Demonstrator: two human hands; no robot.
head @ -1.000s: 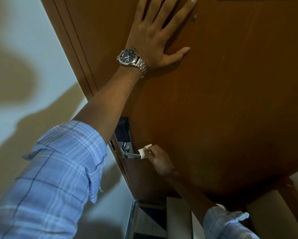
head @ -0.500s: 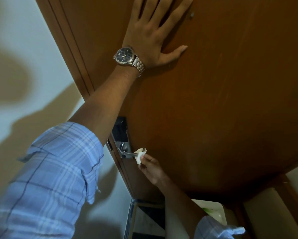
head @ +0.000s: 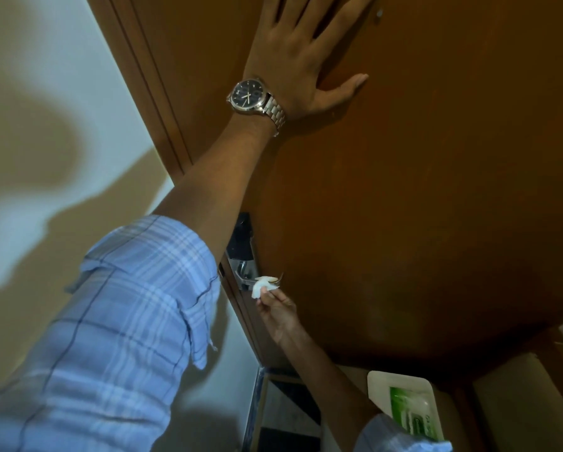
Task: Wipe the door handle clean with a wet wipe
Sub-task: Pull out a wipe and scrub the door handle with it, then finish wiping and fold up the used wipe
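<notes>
A brown wooden door point(head: 404, 190) fills most of the view. My left hand point(head: 306, 57), with a wristwatch, lies flat on the door's upper part, fingers spread. Low on the door's left edge is a silver lever handle point(head: 245, 272) under a dark lock plate point(head: 239, 238). My right hand point(head: 278, 313) pinches a crumpled white wet wipe point(head: 262, 286) against the underside of the handle's free end. My left forearm hides part of the lock plate.
A cream wall point(head: 45, 125) and the door frame point(head: 149, 93) lie to the left. A white and green wet wipe pack point(head: 407, 406) sits on a ledge at lower right. Below the handle is a dark tiled floor point(head: 286, 409).
My right hand has slid the wipe from the handle's end to under it and dropped lower. The view shifted, and the wipe pack has come into sight. My left hand stays on the door.
</notes>
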